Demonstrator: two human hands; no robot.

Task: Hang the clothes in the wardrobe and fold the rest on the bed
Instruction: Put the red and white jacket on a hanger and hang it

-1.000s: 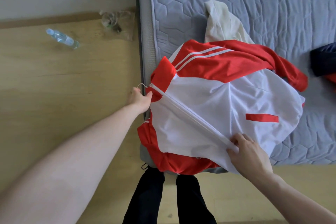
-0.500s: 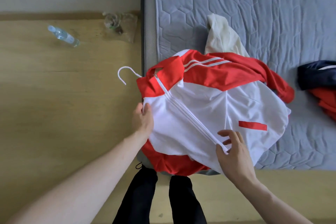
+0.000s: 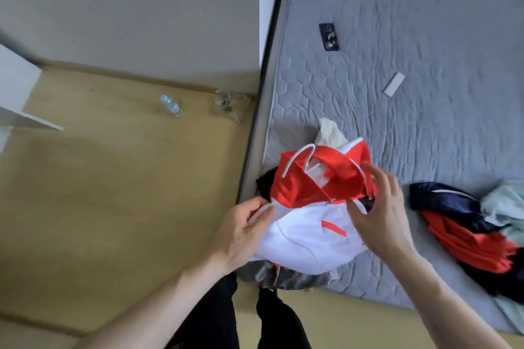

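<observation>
Red and white jacket [image 3: 309, 224] sits mid-frame at the mattress [image 3: 397, 37] edge, white hanger [image 3: 297, 161] poking out the collar. My left hand [image 3: 241, 232] pinches the white fabric; my right hand [image 3: 380, 207] hovers spread, holding nothing. Light, slippery stuff, so I'd grab the hanger hook.

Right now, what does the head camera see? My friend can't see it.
Two bare hands hold a red-and-white zip jacket on a white plastic hanger at the edge of a grey quilted mattress; the left hand grips the white part.
</observation>
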